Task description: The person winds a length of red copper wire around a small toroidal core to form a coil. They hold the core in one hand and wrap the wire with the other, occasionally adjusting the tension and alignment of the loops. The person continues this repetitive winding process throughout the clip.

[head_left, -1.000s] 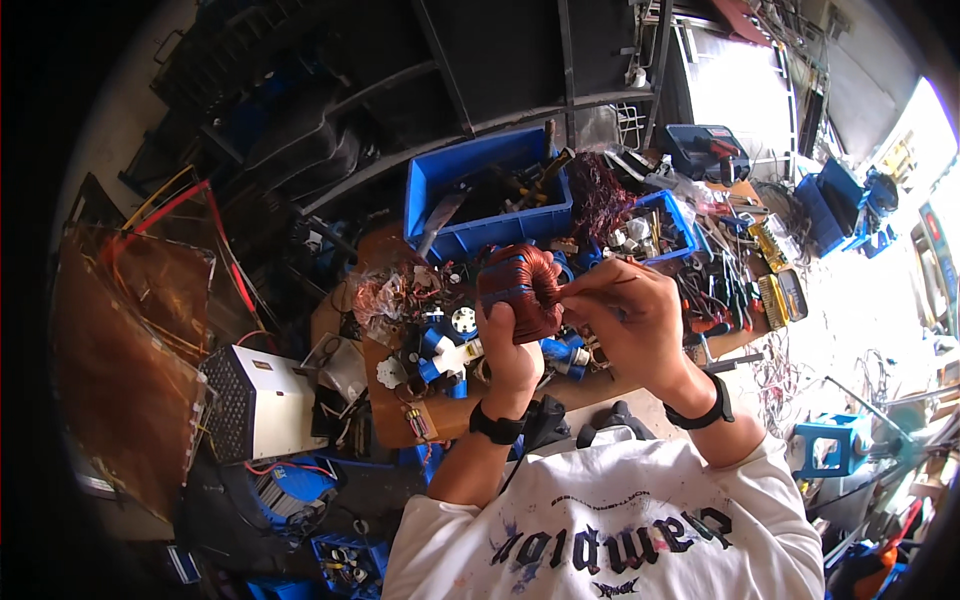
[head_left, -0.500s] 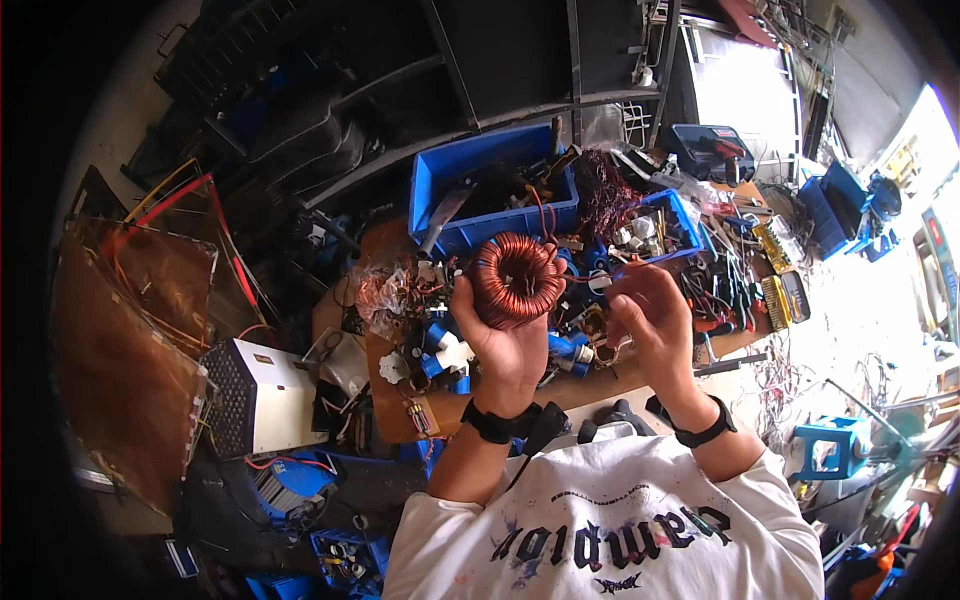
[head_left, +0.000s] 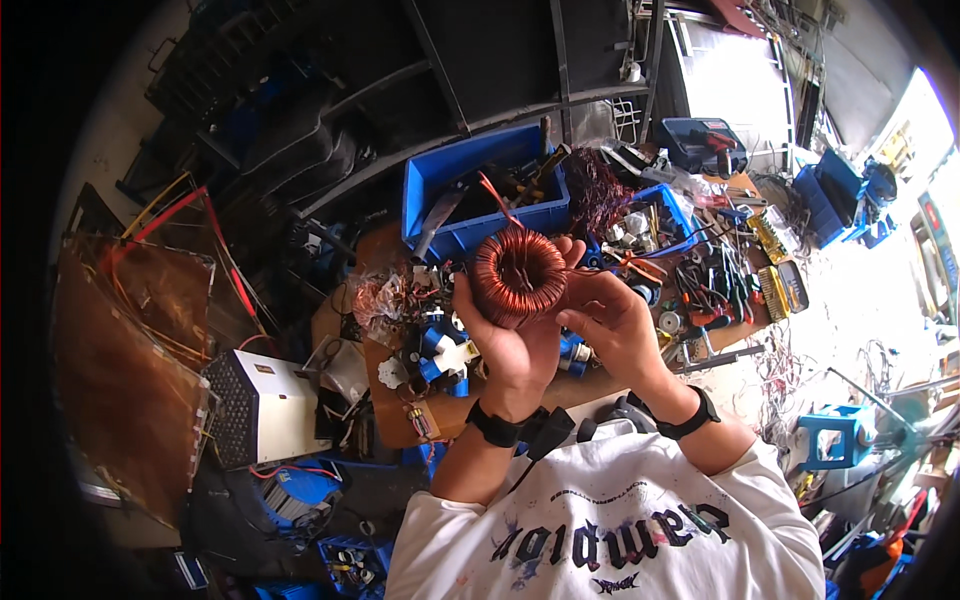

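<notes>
A toroidal coil (head_left: 490,283), a thick ring closely wound with copper wire, is held up over the workbench. My left hand (head_left: 515,358) is closed around it from below and the left, palm up, with fingertips showing at its far right side. Reddish wire leads (head_left: 497,198) rise from the coil's far edge. My right hand (head_left: 625,335) is at the coil's right side, its fingers bent together on a copper wire that comes off the ring. Part of that wire is hidden by the fingers.
Behind the coil stands a blue crate (head_left: 440,232) of tools. A smaller blue bin (head_left: 685,215) holds small parts. Pliers (head_left: 742,288) and other hand tools lie at the right. Blue-and-white fittings (head_left: 450,360) and a wooden bench edge (head_left: 395,425) are nearer me. A white metal box (head_left: 275,400) stands left.
My right hand has moved left, up against the coil. The coil has turned, and its reddish leads now point up and left rather than standing at its right side.
</notes>
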Available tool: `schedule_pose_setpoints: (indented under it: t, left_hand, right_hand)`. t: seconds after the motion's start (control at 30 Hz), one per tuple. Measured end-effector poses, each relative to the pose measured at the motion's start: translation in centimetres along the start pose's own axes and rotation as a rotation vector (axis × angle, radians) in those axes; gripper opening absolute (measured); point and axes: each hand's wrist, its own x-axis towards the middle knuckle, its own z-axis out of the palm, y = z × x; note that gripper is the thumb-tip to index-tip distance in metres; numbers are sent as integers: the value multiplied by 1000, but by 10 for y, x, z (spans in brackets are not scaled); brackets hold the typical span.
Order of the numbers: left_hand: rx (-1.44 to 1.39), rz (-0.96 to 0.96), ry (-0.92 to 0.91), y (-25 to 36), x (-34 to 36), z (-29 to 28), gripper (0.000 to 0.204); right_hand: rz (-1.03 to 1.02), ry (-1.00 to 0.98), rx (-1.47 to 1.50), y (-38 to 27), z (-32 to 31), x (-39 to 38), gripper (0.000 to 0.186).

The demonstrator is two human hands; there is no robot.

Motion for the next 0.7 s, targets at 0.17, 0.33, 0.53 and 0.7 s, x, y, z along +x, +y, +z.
schedule_pose_setpoints:
  t: [0.17,0.33,0.53,0.7]
  left_hand:
    - [3,-45,18,2,-2,0,81]
    - [-103,-84,19,4,1,-1,79]
    - [-121,-93,44,5,2,4,79]
    - [-158,-86,37,3,1,3,81]
  right_hand:
    - [113,-10,177,9,-5,-1,19]
    - [49,-10,301,5,-5,-1,14]
    - [33,9,271,-5,-1,-5,14]
    - [-73,15,383,3,0,-6,22]
